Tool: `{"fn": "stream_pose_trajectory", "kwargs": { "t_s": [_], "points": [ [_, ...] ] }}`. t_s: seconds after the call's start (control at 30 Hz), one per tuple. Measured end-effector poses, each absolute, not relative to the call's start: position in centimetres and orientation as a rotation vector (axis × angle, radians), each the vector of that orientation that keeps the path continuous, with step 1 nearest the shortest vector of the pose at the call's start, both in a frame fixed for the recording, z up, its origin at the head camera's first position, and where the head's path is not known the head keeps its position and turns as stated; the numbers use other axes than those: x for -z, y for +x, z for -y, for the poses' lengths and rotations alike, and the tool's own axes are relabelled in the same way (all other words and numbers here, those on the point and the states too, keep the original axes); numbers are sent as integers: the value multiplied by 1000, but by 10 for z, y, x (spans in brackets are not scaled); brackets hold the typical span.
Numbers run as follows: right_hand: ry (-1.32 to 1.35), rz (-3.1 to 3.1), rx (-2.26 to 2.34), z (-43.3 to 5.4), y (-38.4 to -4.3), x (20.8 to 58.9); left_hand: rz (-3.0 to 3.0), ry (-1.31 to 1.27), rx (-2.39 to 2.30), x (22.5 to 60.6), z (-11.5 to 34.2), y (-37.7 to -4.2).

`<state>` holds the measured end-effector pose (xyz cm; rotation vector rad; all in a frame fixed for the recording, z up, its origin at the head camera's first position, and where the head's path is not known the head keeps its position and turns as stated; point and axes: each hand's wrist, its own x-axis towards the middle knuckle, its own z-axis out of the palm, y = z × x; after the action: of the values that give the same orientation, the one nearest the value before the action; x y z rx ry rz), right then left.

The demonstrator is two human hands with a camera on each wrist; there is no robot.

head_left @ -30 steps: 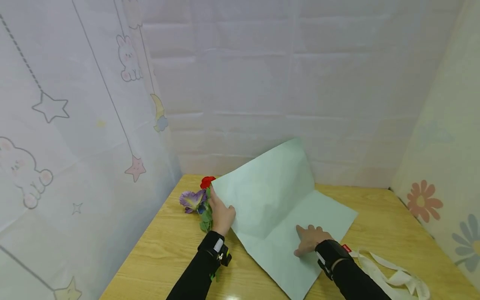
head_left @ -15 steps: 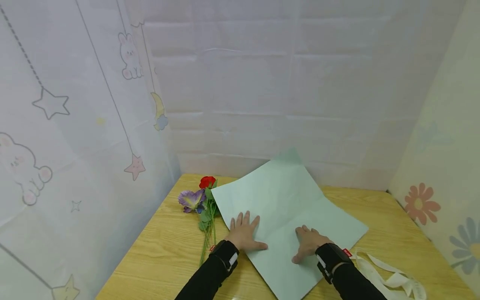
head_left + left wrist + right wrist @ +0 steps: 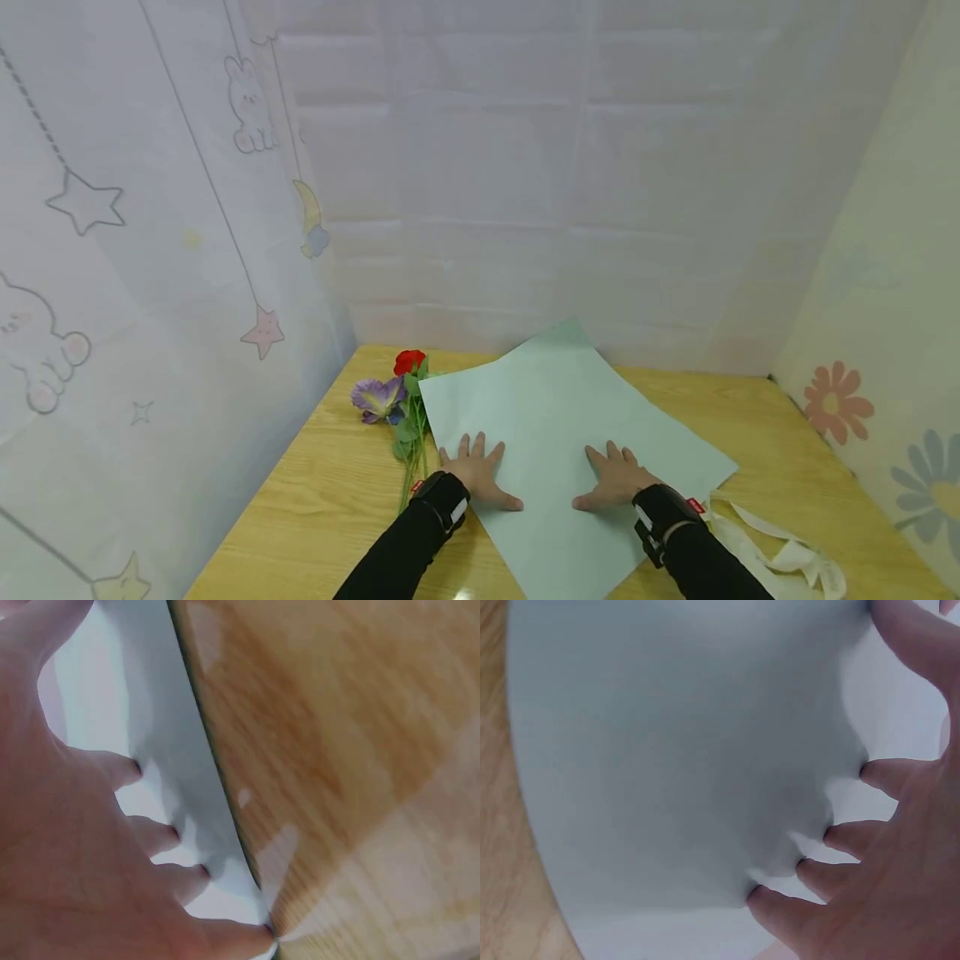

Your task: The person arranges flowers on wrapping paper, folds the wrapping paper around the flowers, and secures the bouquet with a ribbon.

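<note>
A pale green sheet of paper (image 3: 555, 417) lies turned cornerwise on the table, its far corner rising against the back wall. My left hand (image 3: 476, 475) rests with spread fingers on the sheet's left part; in the left wrist view its fingertips reach the paper's edge. On the right part of the sheet my right hand (image 3: 617, 479) presses down, fingers also spread, as the right wrist view confirms. Left of the paper lie a red rose (image 3: 409, 362) and a purple flower (image 3: 377, 397) with green stems, close to the left hand.
A cream ribbon (image 3: 780, 558) lies loosely heaped beside the right forearm. The wooden table (image 3: 315, 467) meets a white sheeted wall (image 3: 480, 208) behind and printed hangings at both sides.
My left hand has come from the paper's raised left corner near the flowers down onto the sheet. The paper has flattened, its far part sinking lower. The right hand has stayed nearly in place.
</note>
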<state>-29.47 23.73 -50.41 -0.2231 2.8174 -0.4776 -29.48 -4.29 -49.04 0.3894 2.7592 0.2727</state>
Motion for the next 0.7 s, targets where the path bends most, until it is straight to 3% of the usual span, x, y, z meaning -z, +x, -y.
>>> {"fn": "stream_pose_trajectory", "kwargs": {
  "t_s": [0.23, 0.47, 0.7],
  "points": [
    [-242, -2804, 444, -237, -296, 507, -2772, 378, -259, 490, 44, -295],
    [-246, -2828, 432, -238, -297, 509, -2955, 392, -622, 480, 68, -312],
    [-272, -2821, 403, -237, -294, 502, -3214, 101, -859, 471, 120, -322]
  ]
}}
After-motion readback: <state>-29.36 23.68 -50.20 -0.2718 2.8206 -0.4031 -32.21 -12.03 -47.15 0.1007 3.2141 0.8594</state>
